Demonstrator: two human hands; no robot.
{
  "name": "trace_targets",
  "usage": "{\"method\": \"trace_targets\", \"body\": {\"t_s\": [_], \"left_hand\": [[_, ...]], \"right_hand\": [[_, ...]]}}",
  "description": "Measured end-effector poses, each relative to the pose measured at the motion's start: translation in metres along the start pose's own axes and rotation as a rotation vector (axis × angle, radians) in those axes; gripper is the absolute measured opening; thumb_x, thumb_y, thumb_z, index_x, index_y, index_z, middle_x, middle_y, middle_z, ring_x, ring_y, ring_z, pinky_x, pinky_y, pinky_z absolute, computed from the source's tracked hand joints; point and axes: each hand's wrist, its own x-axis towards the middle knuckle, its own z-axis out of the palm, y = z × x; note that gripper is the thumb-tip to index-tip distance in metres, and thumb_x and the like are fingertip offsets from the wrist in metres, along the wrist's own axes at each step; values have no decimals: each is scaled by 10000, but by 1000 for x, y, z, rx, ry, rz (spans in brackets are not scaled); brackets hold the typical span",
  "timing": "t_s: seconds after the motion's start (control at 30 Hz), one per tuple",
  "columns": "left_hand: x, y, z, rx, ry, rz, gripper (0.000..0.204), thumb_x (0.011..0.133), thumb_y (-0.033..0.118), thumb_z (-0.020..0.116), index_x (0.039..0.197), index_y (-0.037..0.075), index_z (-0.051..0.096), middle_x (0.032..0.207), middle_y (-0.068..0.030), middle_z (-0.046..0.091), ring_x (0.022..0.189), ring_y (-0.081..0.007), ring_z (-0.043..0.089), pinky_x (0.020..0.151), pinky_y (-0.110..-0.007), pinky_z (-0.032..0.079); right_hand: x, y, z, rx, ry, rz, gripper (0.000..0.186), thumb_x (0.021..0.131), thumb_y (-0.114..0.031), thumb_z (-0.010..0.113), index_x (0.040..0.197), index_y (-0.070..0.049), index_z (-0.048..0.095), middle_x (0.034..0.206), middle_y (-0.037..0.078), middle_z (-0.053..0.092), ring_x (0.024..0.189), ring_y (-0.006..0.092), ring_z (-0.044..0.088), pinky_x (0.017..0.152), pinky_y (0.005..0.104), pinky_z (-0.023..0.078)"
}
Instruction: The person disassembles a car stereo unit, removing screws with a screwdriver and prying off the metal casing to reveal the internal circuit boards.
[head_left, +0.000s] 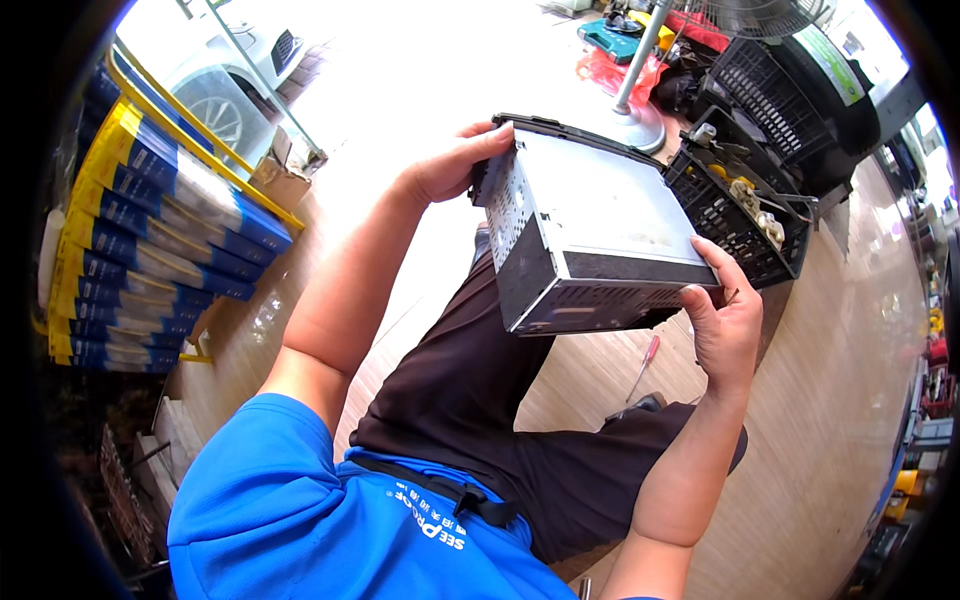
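Note:
A boxy silver-and-black metal electronic unit, with perforated sides and a black front panel along its far edge, is held tilted above my lap. My left hand grips its far left corner, thumb over the top edge. My right hand holds the near right corner, fingers on the top and thumb at the near face. Below it, a screwdriver with a red handle lies on the floor beside my leg.
A black crate of parts and a fan stand sit at upper right, near toolboxes. Blue-and-yellow stacked packages in a yellow rack line the left. A white car stands beyond.

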Motion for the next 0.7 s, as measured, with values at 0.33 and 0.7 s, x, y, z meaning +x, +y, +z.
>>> {"method": "trace_targets", "body": {"t_s": [0.33, 0.7], "left_hand": [[-12, 2, 4, 1, -15, 29, 558, 930, 420, 633, 1242, -34, 545, 1087, -79, 631, 965, -124, 597, 825, -279, 518], [-20, -8, 10, 63, 2, 157, 535, 905, 463, 661, 1163, -1, 604, 1033, -33, 632, 945, -96, 568, 837, -271, 483]], "right_hand": [[0, -11, -1, 181, -111, 187, 904, 740, -330, 848, 1369, 148, 408, 1199, 133, 613, 1045, 133, 593, 900, 264, 492], [2, -6, -7, 309, -80, 248, 939, 668, -400, 885, 1337, 110, 469, 1204, 95, 608, 1075, 147, 591, 939, 273, 472]]}}
